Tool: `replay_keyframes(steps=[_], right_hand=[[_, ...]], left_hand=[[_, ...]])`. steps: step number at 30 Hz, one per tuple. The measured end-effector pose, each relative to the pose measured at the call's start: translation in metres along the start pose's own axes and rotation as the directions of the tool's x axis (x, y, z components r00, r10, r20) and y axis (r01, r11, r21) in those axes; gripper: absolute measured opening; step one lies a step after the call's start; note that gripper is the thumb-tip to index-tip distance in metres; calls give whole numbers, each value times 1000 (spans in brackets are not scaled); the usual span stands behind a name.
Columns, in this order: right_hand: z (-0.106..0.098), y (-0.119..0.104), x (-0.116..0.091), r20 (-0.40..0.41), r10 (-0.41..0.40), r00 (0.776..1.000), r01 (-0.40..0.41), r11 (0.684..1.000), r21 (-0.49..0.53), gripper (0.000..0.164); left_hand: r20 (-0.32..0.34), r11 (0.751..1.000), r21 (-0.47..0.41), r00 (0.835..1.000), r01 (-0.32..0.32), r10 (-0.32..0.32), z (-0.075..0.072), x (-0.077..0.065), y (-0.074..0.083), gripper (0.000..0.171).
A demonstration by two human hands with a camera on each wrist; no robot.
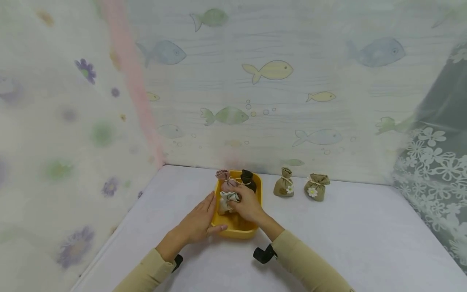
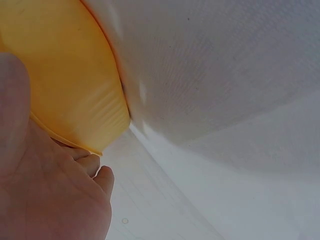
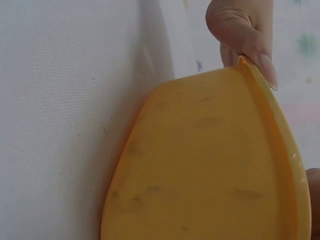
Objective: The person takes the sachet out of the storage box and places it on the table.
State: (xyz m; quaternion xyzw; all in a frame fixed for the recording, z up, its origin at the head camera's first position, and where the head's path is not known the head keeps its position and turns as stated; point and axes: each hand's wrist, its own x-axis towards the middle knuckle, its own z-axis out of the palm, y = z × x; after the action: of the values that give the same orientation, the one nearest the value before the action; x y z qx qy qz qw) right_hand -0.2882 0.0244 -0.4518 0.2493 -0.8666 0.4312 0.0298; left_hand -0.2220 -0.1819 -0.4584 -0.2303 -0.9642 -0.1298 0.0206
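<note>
Fingers, right hand (image 1: 251, 206): we see them pinching the white pouch (image 1: 223, 206).
White pouch: inside the yellow tray (image 1: 237, 234), near the pink pouch (image 1: 228, 184).
Left hand (image 1: 198, 218): fingers straight, against the yellow tray's left side.

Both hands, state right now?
Left hand: open, fingers straight against the side of the yellow tray.
Right hand: closed, holding the small white bag in the tray.
</note>
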Motion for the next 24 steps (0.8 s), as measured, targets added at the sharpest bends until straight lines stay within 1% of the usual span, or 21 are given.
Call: replay_keyframes(steps=[5, 8, 13, 15, 17, 20, 24], right_hand=[[-5, -2, -3, -22, -26, 999, 27, 999, 31, 36], [-11, -6, -6, -25, -31, 999, 32, 997, 63, 29], [-25, -10, -11, -45, -19, 999, 23, 996, 83, 18], [-31, -11, -13, -59, -28, 998, 34, 995, 90, 15], [-37, -11, -15, -68, -50, 996, 56, 994, 94, 15], [-47, -13, -19, -79, -78, 994, 86, 991, 102, 16], [-61, -16, -24, -84, -81, 993, 89, 991, 95, 17]], left_hand=[[-17, 1000, -23, 1000, -12, 11, 1, -1, -1, 102], [-10, 999, -35, 1000, -5, 4, 0, -1, -1, 102], [16, 999, -37, 1000, 25, -24, -1, 0, 0, 105], [26, 999, -37, 999, 34, -33, -2, 0, 1, 105], [28, 998, -49, 999, 33, -32, -4, 0, 2, 105], [23, 998, -53, 1000, 23, -22, -1, 0, -1, 105], [21, 999, -35, 1000, 22, -21, 4, 2, -6, 108]])
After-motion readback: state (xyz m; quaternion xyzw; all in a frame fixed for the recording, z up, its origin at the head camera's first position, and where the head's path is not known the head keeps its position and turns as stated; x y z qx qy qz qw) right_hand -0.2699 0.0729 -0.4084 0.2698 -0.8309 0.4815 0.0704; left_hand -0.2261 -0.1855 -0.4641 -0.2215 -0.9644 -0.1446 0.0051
